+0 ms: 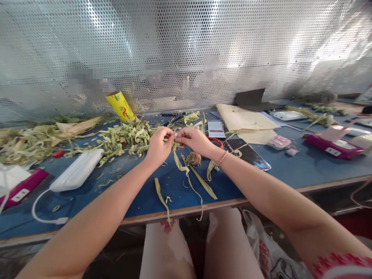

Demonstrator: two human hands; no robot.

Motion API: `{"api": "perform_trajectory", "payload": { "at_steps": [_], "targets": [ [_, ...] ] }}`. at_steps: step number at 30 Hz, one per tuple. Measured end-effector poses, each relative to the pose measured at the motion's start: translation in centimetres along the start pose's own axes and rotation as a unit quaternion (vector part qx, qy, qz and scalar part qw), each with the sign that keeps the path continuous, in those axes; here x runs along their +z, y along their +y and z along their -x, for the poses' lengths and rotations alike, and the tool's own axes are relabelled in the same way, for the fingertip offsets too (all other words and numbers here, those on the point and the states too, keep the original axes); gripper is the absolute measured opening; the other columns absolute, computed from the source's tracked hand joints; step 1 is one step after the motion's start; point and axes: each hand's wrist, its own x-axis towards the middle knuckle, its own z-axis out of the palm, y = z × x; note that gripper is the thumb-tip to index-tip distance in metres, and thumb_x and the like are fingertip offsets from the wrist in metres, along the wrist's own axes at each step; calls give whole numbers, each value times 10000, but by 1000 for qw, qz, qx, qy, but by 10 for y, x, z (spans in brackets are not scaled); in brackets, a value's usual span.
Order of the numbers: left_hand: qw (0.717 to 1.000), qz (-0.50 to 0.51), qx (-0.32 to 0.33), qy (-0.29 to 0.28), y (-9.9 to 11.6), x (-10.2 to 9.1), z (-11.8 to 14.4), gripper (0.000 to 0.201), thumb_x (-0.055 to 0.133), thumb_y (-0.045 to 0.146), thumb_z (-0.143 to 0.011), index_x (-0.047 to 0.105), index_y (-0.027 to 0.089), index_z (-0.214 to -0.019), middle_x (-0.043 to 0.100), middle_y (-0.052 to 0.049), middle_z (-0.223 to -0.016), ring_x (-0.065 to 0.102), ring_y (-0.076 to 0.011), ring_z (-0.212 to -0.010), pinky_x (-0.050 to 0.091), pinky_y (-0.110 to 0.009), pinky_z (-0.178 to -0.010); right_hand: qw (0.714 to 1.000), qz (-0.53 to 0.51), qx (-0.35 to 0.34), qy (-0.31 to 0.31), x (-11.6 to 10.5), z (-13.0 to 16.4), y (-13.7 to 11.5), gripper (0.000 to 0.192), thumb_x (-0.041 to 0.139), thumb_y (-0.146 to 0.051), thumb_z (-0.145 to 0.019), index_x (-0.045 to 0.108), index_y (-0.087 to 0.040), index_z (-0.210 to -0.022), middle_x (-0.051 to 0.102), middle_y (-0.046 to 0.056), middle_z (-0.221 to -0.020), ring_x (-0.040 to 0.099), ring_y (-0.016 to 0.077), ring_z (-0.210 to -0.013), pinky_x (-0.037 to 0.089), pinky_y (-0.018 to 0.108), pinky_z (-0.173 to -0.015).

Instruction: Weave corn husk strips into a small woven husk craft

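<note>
A person seated at a blue counter [290, 170] pinches a pale green leaf strip [178, 159] between both hands, raised just above the surface. The left hand [158, 145] and right hand [196, 140] meet fingertip to fingertip, fingers clenched on the strip's upper end, while the rest of it trails down onto the counter toward the near edge. A thin bracelet [222, 158] circles the right wrist. Just below the right hand sits a small ball of twine [193, 158]; what looks like a red-handled pair of scissors [216, 142] lies partly hidden behind that hand. More loose strips [203, 182] lie scattered near the front edge. Behind the hands spreads a heap of cut leaf pieces [122, 137], with a yellow tube [120, 106] tilted beyond it. A dark phone [248, 153] rests to the right, a white power bank [77, 170] with its cable to the left. A perforated metal screen [186, 46] backs the counter.
</note>
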Motion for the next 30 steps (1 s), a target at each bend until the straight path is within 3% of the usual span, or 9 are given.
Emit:
{"api": "perform_trajectory", "payload": {
  "at_steps": [15,22,30],
  "targets": [
    [1000,0,-10,7,3,-1,-1,86,473,122,-748,477,178,-684,517,-8,-721,517,-109,-690,465,-227,-586,999,30,-19,-6,1,1,0,79,439,-162,-774,484,-173,-711,540,-13,-640,533,93,-600,467,260,-634],
    [1000,-2,-15,5,3,0,0,78,479,129,-749,475,177,-688,527,-12,-727,521,-108,-684,467,-231,-587,992,116,-50,18,2,1,3,51,423,-173,-759,465,-175,-730,510,-23,-627,471,89,-558,397,246,-570],
    [1000,-13,-17,1,0,2,1,51,479,152,-759,469,188,-724,546,-10,-734,526,-110,-665,470,-238,-593,1000,-5,15,17,4,0,-2,47,434,-162,-739,458,-176,-702,483,-31,-654,477,80,-589,437,242,-606]
  ]
}}
